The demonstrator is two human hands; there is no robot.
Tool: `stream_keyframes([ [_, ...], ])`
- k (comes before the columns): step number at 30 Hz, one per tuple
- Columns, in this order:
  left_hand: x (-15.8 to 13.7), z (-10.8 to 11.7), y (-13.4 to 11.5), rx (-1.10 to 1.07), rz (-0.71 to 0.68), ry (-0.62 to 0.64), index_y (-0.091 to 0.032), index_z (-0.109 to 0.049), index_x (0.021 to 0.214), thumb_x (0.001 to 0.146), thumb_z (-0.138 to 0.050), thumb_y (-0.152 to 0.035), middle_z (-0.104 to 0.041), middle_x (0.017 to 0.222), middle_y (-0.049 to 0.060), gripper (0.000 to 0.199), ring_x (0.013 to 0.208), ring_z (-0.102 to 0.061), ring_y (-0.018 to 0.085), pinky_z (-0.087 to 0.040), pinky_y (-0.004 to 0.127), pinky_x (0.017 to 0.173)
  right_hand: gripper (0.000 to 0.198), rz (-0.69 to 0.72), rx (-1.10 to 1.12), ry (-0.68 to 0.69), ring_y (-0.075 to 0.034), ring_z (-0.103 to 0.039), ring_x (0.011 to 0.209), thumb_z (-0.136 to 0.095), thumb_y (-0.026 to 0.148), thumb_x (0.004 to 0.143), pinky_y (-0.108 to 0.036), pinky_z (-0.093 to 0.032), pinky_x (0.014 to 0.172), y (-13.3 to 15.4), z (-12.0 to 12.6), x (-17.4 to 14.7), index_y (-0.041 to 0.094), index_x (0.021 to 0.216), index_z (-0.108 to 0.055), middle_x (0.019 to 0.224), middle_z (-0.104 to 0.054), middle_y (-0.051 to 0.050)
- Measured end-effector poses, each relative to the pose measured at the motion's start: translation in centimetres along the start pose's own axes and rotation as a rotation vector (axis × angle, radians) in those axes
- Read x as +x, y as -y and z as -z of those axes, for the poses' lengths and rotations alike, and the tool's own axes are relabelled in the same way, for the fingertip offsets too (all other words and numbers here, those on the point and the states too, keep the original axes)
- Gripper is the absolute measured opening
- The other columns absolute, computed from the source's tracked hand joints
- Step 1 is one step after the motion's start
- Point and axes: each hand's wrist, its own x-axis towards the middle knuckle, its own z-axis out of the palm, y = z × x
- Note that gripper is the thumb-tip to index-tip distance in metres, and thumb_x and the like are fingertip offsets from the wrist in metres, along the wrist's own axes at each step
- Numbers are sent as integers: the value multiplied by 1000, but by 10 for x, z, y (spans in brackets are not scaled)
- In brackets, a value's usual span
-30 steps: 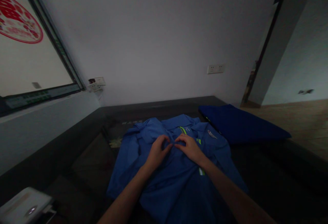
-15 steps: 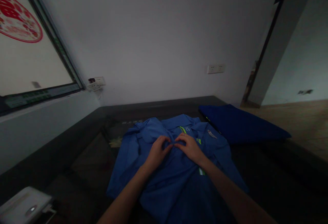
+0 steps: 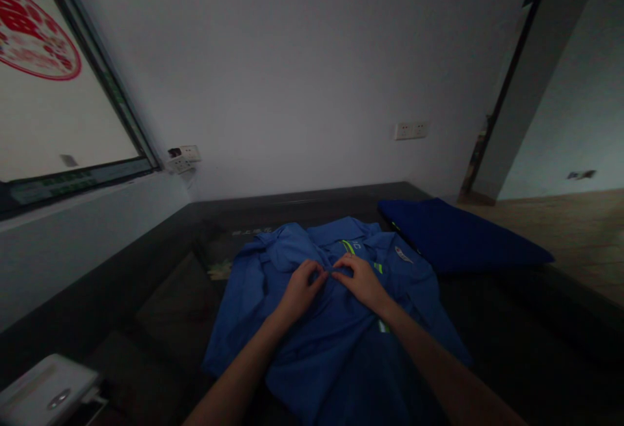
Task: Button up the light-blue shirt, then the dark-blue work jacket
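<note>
1. The blue jacket lies spread on the dark table, collar at the far edge, directly under both hands
2. The left hand has thumb and forefinger drawn close in a narrow pinch on the cloth at the upper front of the jacket
3. The right hand faces it, its thumb and forefinger also narrowed on the cloth, just beside the left fingertips; whether a button or only a fold sits between the tips is too small to tell
4. Cloth extends beyond the fingers toward the collar and below them under both forearms, with yellow-green strips near the right hand and an oval badge farther right
5. A darker blue flat item lies past the jacket's right shoulder, and a white device stands near the left corner, well apart from the hands
</note>
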Motion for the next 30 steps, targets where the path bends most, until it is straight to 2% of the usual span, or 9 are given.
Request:
stream_keyframes([
  [9, -2, -2, -1, 37, -24, -11, -19, -53, 81, 87, -46, -25, -55, 83, 2, 10, 80, -52, 16, -42, 26, 75, 3, -28, -17, -19, -18, -60, 77, -63, 15, 74, -29, -45, 73, 0, -1, 0, 18, 74, -63, 78, -65, -3],
  [14, -5, 0, -6, 251, -44, -33, -20, -53, 85, 90, -43, -25, -56, 89, 2, 13, 82, -54, 17, -41, 28, 75, 4, -38, -39, -43, -17, -59, 74, -64, 16, 73, -28, -44, 69, -1, -5, 0, 17, 71, -60, 75, -63, -2],
  [20, -7, 0, -10, 495, -88, -76, -20, -52, 86, 91, -42, -22, -58, 91, 3, 12, 83, -55, 18, -41, 30, 77, 7, 26, -42, -80, -18, -58, 76, -61, 14, 74, -30, -44, 71, 5, -11, -5, 18, 71, -57, 76, -60, -2],
  [27, -7, 0, -6, 605, -198, -45, -19, -54, 91, 91, -42, -20, -59, 94, 4, 12, 85, -55, 18, -41, 31, 81, 2, 47, 0, -69, -17, -59, 78, -60, 17, 77, -29, -46, 73, 2, -12, -5, 18, 76, -61, 79, -62, -3],
  [30, -7, -1, -5, 588, -233, -18, -19, -54, 94, 92, -40, -20, -59, 96, 5, 15, 86, -55, 19, -42, 31, 80, 3, 32, -13, -90, -17, -59, 79, -59, 16, 78, -30, -46, 75, 0, -10, -4, 18, 77, -61, 80, -63, -3],
])
